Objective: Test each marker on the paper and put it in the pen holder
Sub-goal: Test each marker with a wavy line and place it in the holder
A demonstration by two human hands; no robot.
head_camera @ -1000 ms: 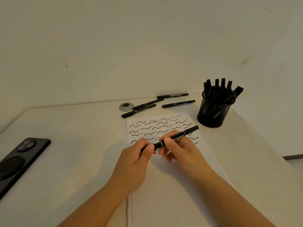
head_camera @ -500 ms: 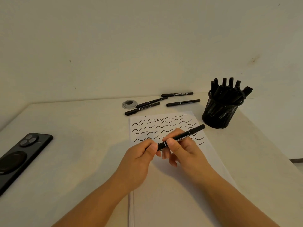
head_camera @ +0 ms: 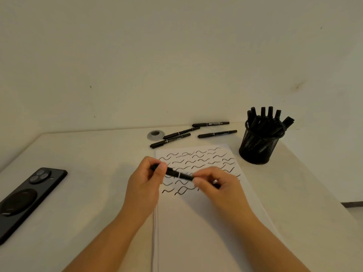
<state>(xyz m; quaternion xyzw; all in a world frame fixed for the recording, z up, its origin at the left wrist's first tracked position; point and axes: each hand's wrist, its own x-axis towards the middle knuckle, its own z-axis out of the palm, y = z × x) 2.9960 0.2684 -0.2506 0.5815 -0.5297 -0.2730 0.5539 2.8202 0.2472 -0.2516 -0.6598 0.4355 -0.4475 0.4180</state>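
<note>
Head view: a black marker (head_camera: pixel 177 174) is held level above the upper part of the paper (head_camera: pixel 196 222), over its rows of wavy test strokes. The left hand (head_camera: pixel 144 185) has its grip closed around the marker's left end, thumb and fingers curled over it. The right hand (head_camera: pixel 218 188) pinches the marker's right part, its grip narrow on the barrel. Beyond the paper's far edge lie four loose markers (head_camera: pixel 196 131) beside a small round grey disc (head_camera: pixel 155 135). The mesh pen holder (head_camera: pixel 259 148), full of markers, stands off the paper's far right corner. A black phone (head_camera: pixel 27 199) lies on the surface (head_camera: pixel 78 193), well to the paper's left.
</note>
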